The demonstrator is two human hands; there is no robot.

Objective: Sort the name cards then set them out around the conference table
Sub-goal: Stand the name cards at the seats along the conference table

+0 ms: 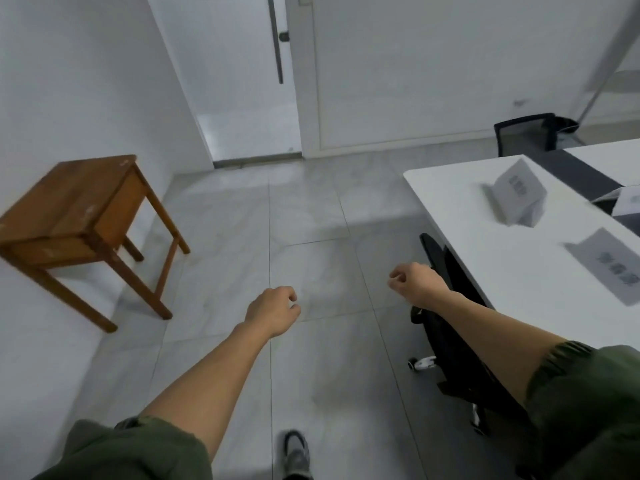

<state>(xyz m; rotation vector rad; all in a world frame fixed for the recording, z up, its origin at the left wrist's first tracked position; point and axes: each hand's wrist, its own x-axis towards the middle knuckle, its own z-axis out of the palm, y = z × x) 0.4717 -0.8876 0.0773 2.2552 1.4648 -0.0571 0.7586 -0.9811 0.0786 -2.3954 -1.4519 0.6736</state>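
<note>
While the left hand (273,311) and right hand (415,282) hang loosely curled and empty mid-frame, a far name card (519,195) and a near name card (614,268) sit on the conference table (460,216) at right; other seats likely remain.

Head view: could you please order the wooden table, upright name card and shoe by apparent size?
Largest: wooden table; then upright name card; then shoe, partly out of sight, so those two are close.
</note>
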